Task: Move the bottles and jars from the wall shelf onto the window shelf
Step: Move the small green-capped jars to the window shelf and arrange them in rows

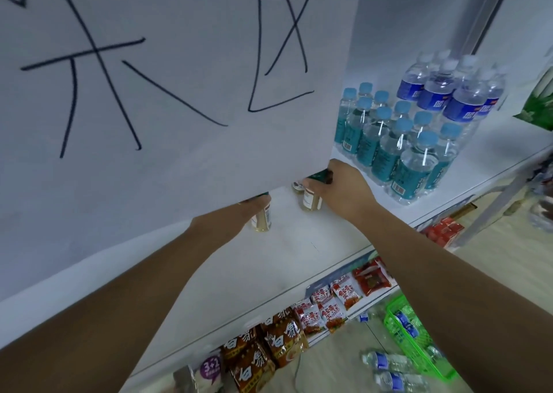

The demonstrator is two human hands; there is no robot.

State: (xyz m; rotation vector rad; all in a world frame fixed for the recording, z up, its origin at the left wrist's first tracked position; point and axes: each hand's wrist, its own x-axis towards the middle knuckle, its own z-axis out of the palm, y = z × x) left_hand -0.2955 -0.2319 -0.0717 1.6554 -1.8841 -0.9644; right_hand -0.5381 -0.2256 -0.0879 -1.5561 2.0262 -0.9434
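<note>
**White shelf, two jars in hand beneath a hanging sign**

White shelf board (299, 258) runs from 7 o'clock to 3 o'clock. A hand-lettered paper sign (179, 93) hangs over its rear half, which is why both arms reach in low, under the sheet's bottom edge.

Right hand (341, 189), just right of centre: fingers and thumb are curled round the top of a green-lidded jar (312, 202), which stands upright on the board.

Left hand (254, 207), at centre: largely hidden by the sign. What shows is closed round the shoulder of a second jar (263, 221), also upright.

A third jar (297, 186) stands unheld just behind, touching neither hand.

Shrink-wrapped water bottles (389, 150) crowd the board at 2 o'clock, so the jars are confined to the bare stretch beside them.

Judgement: one jar per hand suits carrying them in pairs. Whether these are being lifted or set down cannot be determined.
</note>
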